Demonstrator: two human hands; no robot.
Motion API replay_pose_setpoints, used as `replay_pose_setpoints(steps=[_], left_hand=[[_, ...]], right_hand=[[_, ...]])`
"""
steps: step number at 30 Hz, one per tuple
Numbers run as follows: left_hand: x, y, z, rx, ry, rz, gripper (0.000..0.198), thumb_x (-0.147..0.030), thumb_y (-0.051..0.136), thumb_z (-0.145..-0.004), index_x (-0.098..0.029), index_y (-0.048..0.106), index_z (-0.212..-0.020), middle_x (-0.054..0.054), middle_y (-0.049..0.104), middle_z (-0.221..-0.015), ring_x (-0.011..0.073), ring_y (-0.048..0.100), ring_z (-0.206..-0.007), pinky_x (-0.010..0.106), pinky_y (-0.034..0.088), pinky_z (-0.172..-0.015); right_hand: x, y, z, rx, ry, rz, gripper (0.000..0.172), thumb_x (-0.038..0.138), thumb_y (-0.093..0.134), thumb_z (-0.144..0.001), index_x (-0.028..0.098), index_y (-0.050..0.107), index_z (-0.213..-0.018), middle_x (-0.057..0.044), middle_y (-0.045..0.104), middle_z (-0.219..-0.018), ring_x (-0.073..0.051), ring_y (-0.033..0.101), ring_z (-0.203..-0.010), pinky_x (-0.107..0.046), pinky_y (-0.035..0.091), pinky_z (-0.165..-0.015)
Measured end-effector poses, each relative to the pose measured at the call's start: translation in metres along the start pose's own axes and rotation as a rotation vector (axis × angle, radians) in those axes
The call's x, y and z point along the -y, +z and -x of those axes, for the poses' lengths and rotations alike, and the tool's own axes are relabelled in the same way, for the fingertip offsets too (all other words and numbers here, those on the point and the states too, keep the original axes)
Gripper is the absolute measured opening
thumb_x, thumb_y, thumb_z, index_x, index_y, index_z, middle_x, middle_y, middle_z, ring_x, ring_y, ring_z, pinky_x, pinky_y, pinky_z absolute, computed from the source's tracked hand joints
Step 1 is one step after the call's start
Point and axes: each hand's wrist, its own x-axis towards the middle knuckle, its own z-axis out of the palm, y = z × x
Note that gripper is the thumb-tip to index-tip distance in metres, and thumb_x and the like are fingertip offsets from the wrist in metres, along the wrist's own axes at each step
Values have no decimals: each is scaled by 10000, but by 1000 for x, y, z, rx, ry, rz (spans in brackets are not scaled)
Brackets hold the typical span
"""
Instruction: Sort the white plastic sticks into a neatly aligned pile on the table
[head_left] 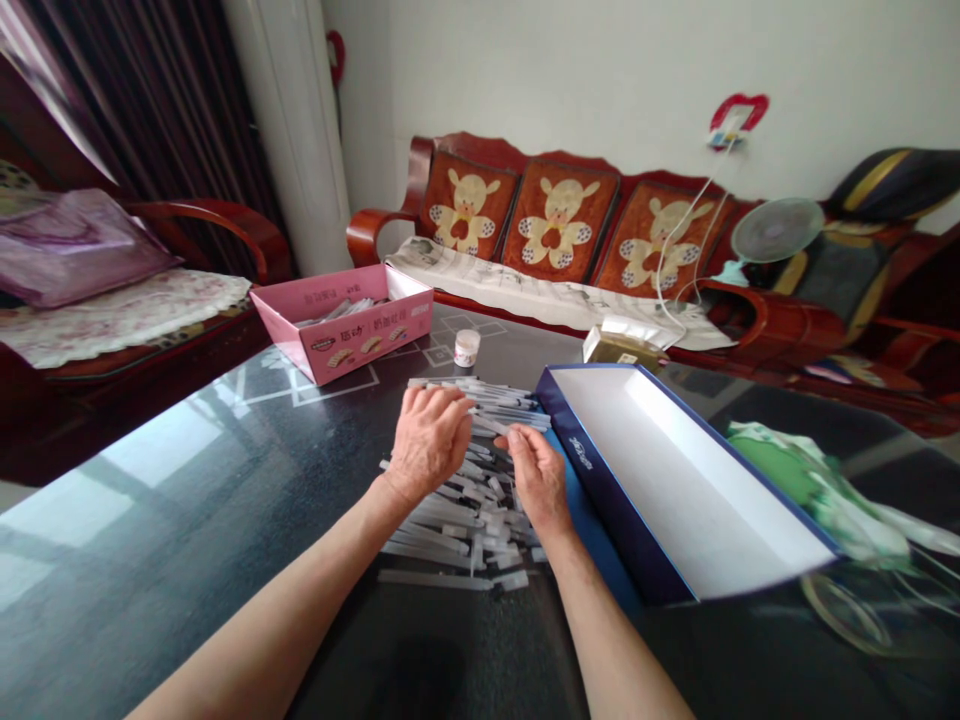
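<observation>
My right hand [538, 478] pinches a slim, translucent white plastic stick [491, 425] between thumb and fingers. The far end of the stick reaches toward my left hand [431, 440]. That hand is closed, with its fingers curled down; what they hold is hidden. Below and between both hands lies a loose pile of frosted white plastic tubes [435, 513] and short cap-like pieces [495, 525], which look like pen parts. Just beyond my hands, a row of slender sticks with dark tips [510, 400] lies side by side.
On the dark glossy table [225, 530], a pink box [360, 345] holding similar sticks stands at the back left. A small white jar [466, 348] sits behind the pile. To the right are a blue-rimmed open box [675, 470], a tissue box [619, 345] and a green-white plastic bag [821, 490].
</observation>
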Motion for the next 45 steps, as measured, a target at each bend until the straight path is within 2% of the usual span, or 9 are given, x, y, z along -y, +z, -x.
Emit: replay_pose_setpoints(steps=[6, 10, 14, 21, 29, 33, 36, 39, 45], left_hand=[[-23, 5, 4, 227, 38, -210, 298, -395, 415, -939, -213, 649, -968, 50, 650, -802, 195, 577, -786, 311, 419, -722], [-37, 9, 8, 351, -92, -234, 313, -362, 352, -964, -211, 620, -909, 40, 625, -775, 174, 598, -709, 256, 382, -559], [-48, 9, 10, 440, -151, -230, 279, -305, 340, -964, -193, 586, -897, 44, 638, -796, 179, 626, -714, 251, 392, -559], [-54, 7, 8, 452, -211, -69, 314, -319, 315, -959, -192, 602, -939, 52, 687, -807, 171, 642, -663, 238, 364, -535], [-44, 7, 3, 470, -224, 232, 418, -357, 339, -947, -173, 610, -689, 1, 571, -530, 108, 514, -493, 215, 308, -513], [-32, 4, 1, 402, -208, 81, 366, -370, 358, -943, -177, 635, -802, 36, 649, -657, 142, 589, -595, 223, 341, -544], [-13, 2, 0, 360, -148, 10, 274, -340, 405, -930, -206, 620, -1035, 55, 696, -882, 168, 638, -757, 223, 407, -612], [7, 0, -1, 382, -100, -16, 261, -306, 413, -927, -213, 619, -1060, 53, 681, -934, 167, 632, -829, 229, 453, -678], [16, 1, 3, 474, 1, -38, 255, -265, 405, -930, -205, 643, -999, 58, 639, -892, 172, 593, -893, 258, 478, -757]], right_hand=[[-2, 3, -1, -41, 57, -97, 283, 457, 520, -857, 208, 656, -849, -21, 688, -749, -187, 620, -733, -281, 474, -689], [1, 10, -1, -85, 238, -415, 253, 462, 622, -786, 220, 663, -846, -7, 701, -822, -175, 626, -744, -268, 482, -621], [7, 17, 0, -88, 375, -726, 237, 423, 693, -728, 208, 657, -821, -11, 726, -836, -158, 643, -707, -274, 494, -629], [12, 18, 2, -112, 362, -815, 222, 387, 707, -714, 191, 646, -797, -20, 732, -746, -154, 665, -664, -282, 520, -638], [7, -6, -14, -215, 284, -788, 274, 457, 628, -781, 200, 621, -876, -40, 731, -801, -172, 690, -695, -385, 553, -761], [4, -13, -15, -207, 198, -564, 292, 449, 572, -816, 191, 630, -939, -23, 709, -740, -173, 679, -707, -351, 540, -729], [3, -11, -8, -74, 68, -118, 280, 410, 549, -837, 193, 657, -976, -20, 701, -722, -179, 660, -707, -312, 514, -703], [5, -9, -2, 84, -89, 208, 206, 343, 544, -839, 205, 686, -898, -41, 718, -802, -199, 658, -787, -306, 487, -750], [-2, -9, -3, 115, -175, 344, 250, 302, 454, -896, 211, 686, -905, -62, 714, -954, -200, 645, -924, -300, 470, -825]])
